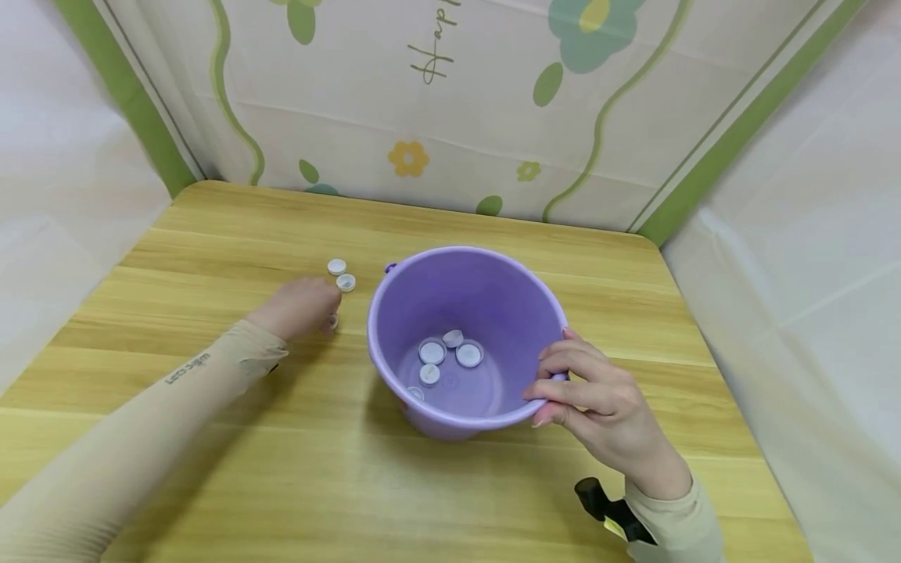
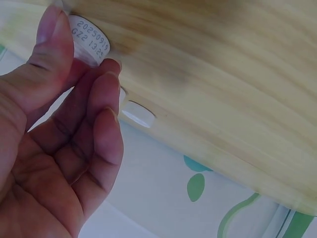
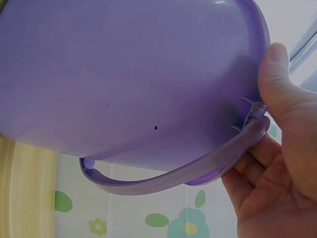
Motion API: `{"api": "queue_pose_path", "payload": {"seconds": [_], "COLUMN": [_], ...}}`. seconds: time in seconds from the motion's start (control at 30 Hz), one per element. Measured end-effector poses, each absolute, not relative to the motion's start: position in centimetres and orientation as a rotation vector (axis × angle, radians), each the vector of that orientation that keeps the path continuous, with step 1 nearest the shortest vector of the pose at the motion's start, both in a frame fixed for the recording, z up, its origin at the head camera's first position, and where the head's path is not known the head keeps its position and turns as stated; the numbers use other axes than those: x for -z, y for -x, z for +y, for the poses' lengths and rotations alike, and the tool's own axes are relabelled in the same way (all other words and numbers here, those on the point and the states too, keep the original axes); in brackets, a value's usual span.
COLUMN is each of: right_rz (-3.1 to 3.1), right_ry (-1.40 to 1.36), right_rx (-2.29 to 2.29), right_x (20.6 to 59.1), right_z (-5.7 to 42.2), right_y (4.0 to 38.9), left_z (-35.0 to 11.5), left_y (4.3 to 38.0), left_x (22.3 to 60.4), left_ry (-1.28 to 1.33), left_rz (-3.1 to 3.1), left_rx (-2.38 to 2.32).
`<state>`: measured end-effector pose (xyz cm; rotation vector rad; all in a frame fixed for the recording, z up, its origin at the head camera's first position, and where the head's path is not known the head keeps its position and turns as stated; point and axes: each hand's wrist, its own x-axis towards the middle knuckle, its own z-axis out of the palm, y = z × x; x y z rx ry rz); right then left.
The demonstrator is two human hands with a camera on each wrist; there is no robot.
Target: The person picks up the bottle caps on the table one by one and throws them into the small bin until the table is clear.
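Note:
Thumb and fingers of my left hand (image 1: 303,305) pinch a white bottle cap (image 2: 90,39) with printed digits on its side, left of the bucket. Just beyond that hand, two more white caps (image 1: 346,283) lie on the table. A purple bucket (image 1: 464,274) stands upright, its open top facing the head camera. Several white caps (image 1: 432,352) rest on its floor. My right hand (image 1: 591,391) grips the bucket's right rim, fingers over the edge and thumb outside. In the right wrist view, the bucket's purple handle (image 3: 163,183) hangs along the outer wall beside that hand's fingers.
The wooden table (image 1: 232,469) runs back to a floral cloth backdrop (image 1: 479,125). Pale sheets (image 1: 795,258) close off both sides. A black strap fitting (image 1: 594,496) sits at the right wrist, just above the table.

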<state>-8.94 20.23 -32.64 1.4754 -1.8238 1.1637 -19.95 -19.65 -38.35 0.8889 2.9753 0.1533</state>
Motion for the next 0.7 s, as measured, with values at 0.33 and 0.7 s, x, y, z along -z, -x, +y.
{"api": "queue_pose_path", "payload": {"seconds": [0.33, 0.7], "right_rz": [-1.834, -1.846], "right_ry": [-1.468, -1.468], "right_rx": [-1.163, -1.154], "right_x": [32.5, 32.3], "right_z": [20.3, 20.3], "right_y": [8.8, 8.8], "left_z": [-19.6, -20.8], "left_y": [19.8, 19.2], "left_x": [38.3, 39.1], "left_ry": [-0.878, -0.829], "left_rz": [2.979, 2.922], "left_rx": [-0.158, -0.438]}}
